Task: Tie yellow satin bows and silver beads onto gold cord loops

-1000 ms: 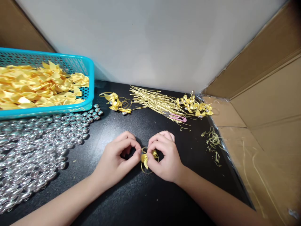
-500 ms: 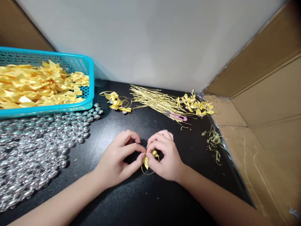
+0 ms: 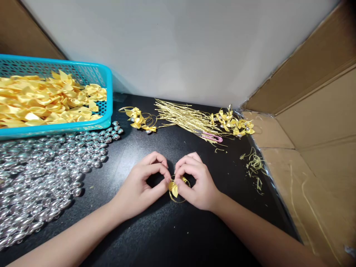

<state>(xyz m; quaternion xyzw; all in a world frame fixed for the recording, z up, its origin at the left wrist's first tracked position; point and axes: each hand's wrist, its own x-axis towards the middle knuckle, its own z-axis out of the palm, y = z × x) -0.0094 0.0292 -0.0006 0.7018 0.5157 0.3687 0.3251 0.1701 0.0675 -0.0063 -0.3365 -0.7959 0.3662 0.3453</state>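
Near the middle of a black counter (image 3: 139, 237), between two bare hands, holding a small yellow bow (image 3: 174, 189) with a loop of gold string (image 3: 178, 202) curving around it. With the right hand (image 3: 196, 181), gripping the bow between closed thumb and forefinger; with the left hand (image 3: 143, 181), pinching fingertips together at its left edge, on bow or string, too small to tell which. To the left: a blue basket (image 3: 55, 128) of yellow bows and, before it, silver beads (image 3: 50, 174). Farther back: gold ties (image 3: 183, 115), a pink cutter (image 3: 214, 137), beaded bows (image 3: 233, 125).
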